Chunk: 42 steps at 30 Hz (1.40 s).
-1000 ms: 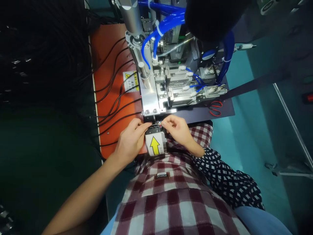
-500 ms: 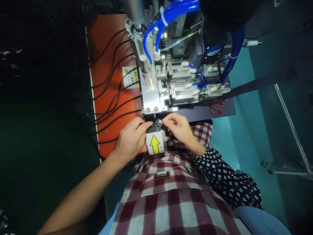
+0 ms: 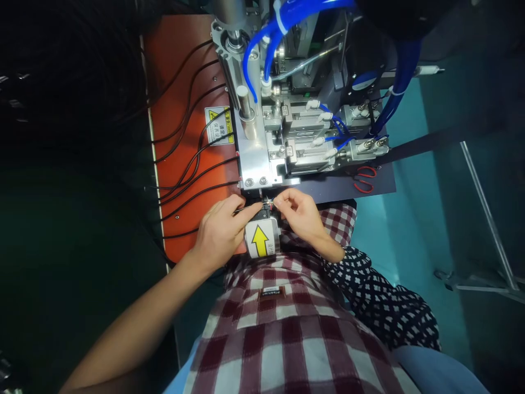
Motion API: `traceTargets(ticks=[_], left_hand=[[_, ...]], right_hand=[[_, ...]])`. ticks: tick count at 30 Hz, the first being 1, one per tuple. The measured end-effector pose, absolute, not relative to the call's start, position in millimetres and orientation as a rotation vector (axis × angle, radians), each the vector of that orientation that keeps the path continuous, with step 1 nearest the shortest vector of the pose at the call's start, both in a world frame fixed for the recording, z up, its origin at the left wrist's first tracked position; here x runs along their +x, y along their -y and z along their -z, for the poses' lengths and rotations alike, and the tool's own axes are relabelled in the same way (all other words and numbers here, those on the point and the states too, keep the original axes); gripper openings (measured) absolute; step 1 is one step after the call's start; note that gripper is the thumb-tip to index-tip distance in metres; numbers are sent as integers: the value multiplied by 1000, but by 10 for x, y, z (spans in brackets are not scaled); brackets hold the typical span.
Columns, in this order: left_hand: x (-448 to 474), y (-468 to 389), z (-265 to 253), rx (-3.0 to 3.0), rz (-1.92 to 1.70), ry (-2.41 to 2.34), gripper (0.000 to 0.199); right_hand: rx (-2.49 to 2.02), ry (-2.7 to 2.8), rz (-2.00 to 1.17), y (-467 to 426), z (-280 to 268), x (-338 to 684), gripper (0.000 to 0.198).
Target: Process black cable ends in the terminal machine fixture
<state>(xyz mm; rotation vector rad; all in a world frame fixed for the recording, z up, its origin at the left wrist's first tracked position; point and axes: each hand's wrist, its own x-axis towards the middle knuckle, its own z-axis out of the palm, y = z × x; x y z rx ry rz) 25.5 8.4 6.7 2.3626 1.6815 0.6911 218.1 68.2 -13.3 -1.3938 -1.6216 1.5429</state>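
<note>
My left hand (image 3: 221, 230) lies over the left side of a small black fixture (image 3: 266, 212) at the machine's front. One finger reaches out to a tiny shiny metal piece (image 3: 268, 202) there; the others are curled, and whatever they hold is hidden. From the right, my right hand (image 3: 302, 216) pinches the end of that piece between thumb and forefinger. A speck of red shows beside the pinch. Below the fixture is a white label (image 3: 262, 238) with a yellow arrow. Right above my fingers sits a bright metal plate (image 3: 255, 164) with two bolts.
Air cylinders (image 3: 307, 150) with blue tubes (image 3: 303, 11) fill the machine's right side. Red-handled scissors or snips (image 3: 365, 179) lie on the dark base plate (image 3: 328, 189). Black cables (image 3: 192, 191) cross the orange board (image 3: 180, 219) with its warning label (image 3: 219, 126) on the left.
My left hand's outstretched finger has slid a little to the right along the fixture, closer to my right fingertips. My right hand keeps its pinch almost in place. The view has shifted slightly.
</note>
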Motion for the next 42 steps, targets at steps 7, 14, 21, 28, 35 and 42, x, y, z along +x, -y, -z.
traceTargets(ticks=[7,14,21,28,35,42], left_hand=[[276,-90,-124,2532,-527,-1722,32],[258,-85,-91,2514,-546,-1700,32],[265,-75,-84,2413,-576,-1711,30],[290,-49,-107,2317,-608,-1750,26],[306,-74,-68,2300,-667,-1768,23],[300,-81,-77,2268,-685,-1762,24]], right_hand=[[-1477,1870,-1243,-678,11,2145,19],[-1459,1843,-1217,-689,-36,2234,15],[-1366,1835,-1073,-632,-2,2132,13],[-1380,1805,-1068,-625,4,2130,11],[-1354,1829,-1044,-609,15,2112,13],[-1350,1862,-1015,-605,62,2139,13]])
